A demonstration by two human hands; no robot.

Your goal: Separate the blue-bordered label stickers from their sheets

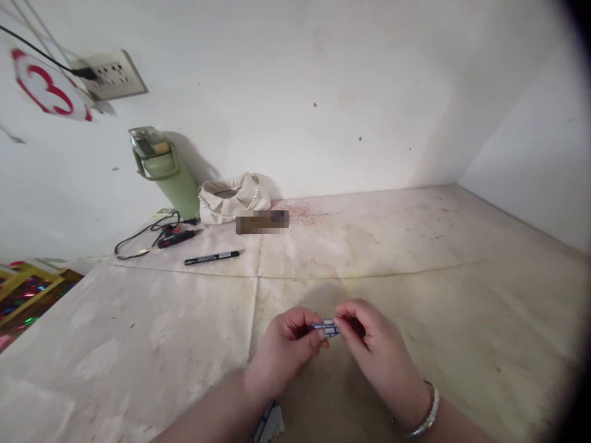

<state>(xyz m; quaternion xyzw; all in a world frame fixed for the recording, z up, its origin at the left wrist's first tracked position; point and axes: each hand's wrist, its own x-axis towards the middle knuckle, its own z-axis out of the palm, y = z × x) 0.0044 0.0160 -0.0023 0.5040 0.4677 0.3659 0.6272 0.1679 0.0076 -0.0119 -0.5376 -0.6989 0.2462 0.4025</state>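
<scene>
Between my two hands, above the cloth-covered table, is a small blue-and-white piece (330,327) with blue outlines; its exact kind I cannot make out. My left hand (290,344) pinches its left end between thumb and fingers. On the other end, the thumb and fingertips of my right hand (376,344) close around it. A bracelet (431,409) circles my right wrist. Partly hidden by my left forearm, a white sheet with blue lines (272,423) lies at the bottom edge.
A black marker (212,258) lies beyond my left hand. Behind it are a black corded tool (175,236), a green bottle (173,181), a cream bag (231,200) with beads and a blurred-out object (261,222). The wall holds a socket (113,75).
</scene>
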